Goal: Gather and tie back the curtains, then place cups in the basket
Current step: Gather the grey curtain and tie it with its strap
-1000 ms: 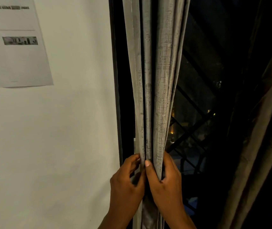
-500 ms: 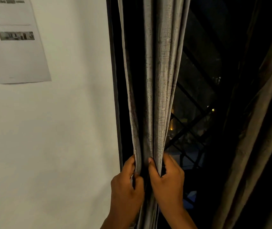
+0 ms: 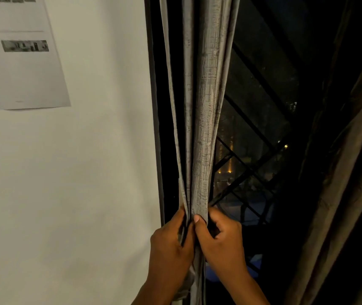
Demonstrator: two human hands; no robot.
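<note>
Since a moment ago both hands have closed tighter round the gathered folds, and the left thumb has slid up along the bundle's left edge. Left hand (image 3: 171, 245) grips the grey curtain (image 3: 199, 128) from the left, thumb up against the fabric and fingers curled behind it. Right hand (image 3: 221, 241) grips the same bundle from the right, thumb pressed on the front fold and fingers wrapped behind. Each grip is clamped on the cloth, and the two hands touch at the bundle's middle. One grey curtain is bunched here into about four visible pleats, narrowing where it is held and hanging on below between the wrists. It hangs just right of the dark window frame (image 3: 155, 128). Behind it one dark window (image 3: 259, 133) shows a diagonal grille (image 3: 241, 179) and a few small lights. One second curtain (image 3: 340, 172), brownish, hangs at the right, well apart. On the white wall (image 3: 87, 183) at the left is what looks like one printed sheet (image 3: 21, 62), its print too blurred to read.
</note>
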